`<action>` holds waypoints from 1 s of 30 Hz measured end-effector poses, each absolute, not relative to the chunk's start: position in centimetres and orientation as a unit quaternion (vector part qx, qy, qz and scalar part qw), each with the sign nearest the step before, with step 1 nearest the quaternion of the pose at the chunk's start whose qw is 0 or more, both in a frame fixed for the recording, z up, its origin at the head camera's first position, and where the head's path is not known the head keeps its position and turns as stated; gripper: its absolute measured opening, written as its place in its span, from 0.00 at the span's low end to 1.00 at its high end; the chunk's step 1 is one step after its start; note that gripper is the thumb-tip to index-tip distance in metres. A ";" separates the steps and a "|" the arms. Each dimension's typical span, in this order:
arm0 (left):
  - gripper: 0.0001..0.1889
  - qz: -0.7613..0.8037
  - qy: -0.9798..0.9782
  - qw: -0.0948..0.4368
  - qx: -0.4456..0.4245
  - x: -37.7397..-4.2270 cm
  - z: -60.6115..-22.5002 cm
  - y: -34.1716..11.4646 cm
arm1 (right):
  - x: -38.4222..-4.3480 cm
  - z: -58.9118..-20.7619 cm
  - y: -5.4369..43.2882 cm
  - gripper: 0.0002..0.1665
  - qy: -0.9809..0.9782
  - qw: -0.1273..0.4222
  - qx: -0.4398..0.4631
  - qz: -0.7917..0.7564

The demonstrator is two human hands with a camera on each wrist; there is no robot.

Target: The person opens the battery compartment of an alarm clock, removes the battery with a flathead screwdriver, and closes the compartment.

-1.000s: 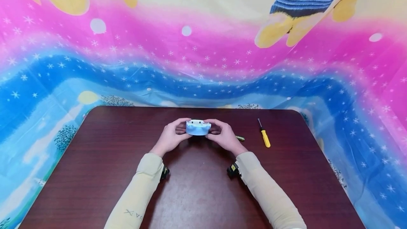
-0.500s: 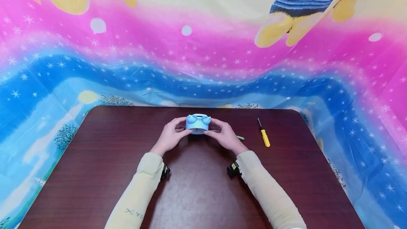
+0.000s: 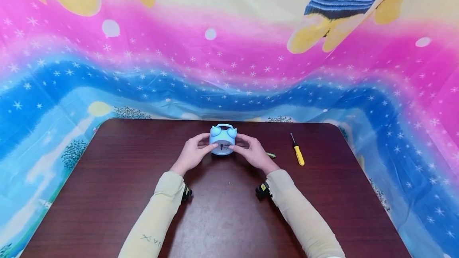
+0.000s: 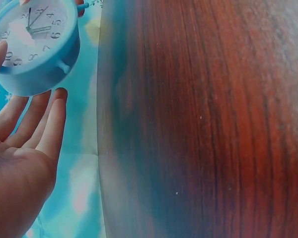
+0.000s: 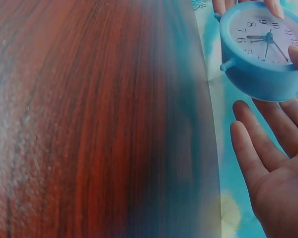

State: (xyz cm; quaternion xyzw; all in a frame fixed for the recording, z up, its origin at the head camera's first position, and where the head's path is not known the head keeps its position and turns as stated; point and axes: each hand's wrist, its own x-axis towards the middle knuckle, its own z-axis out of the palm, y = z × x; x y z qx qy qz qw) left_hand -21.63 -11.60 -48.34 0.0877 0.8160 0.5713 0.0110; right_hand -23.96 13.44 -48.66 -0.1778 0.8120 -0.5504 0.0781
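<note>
Between both hands is a light blue twin-bell alarm clock (image 3: 222, 135), its dial facing the person and its top handle upward. My left hand (image 3: 194, 155) grips its left side, thumb over the edge of the dial and fingers behind. On the opposite side my right hand (image 3: 252, 155) holds it the same way. In the left wrist view the clock (image 4: 64, 49) shows its numerals, hands and a small peg foot. The right wrist view shows the clock (image 5: 258, 79) with the thumb at the dial and some fingers spread below it.
On the dark red wooden table (image 3: 222, 218), a yellow-handled screwdriver (image 3: 299, 155) lies to the right. A small greenish cylinder (image 3: 271, 155), perhaps a battery, lies partly hidden behind the right hand. A printed cloth (image 3: 229, 79) hangs behind the table.
Over the last second the clock has turned in both hands: its white-rimmed side faced up before, then the bells and handle came up, and now the dial shows. The arms have hardly moved.
</note>
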 end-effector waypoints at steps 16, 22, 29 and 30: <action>0.22 0.548 0.834 0.003 0.070 -21.7 -48.9 -11.5 | -23.7 -49.1 13.3 0.29 0.823 0.090 -0.137 -0.544; 0.26 0.531 0.845 0.021 0.051 -21.6 -49.1 -11.6 | -23.8 -49.5 13.3 0.27 0.814 0.105 -0.128 -0.556; 0.26 0.543 0.838 0.041 0.027 -21.6 -49.6 -11.5 | -23.6 -50.1 12.9 0.28 0.814 0.135 -0.104 -0.555; 0.26 0.543 0.838 0.043 0.023 -21.6 -49.7 -11.5 | -23.5 -50.2 12.9 0.28 0.814 0.138 -0.101 -0.555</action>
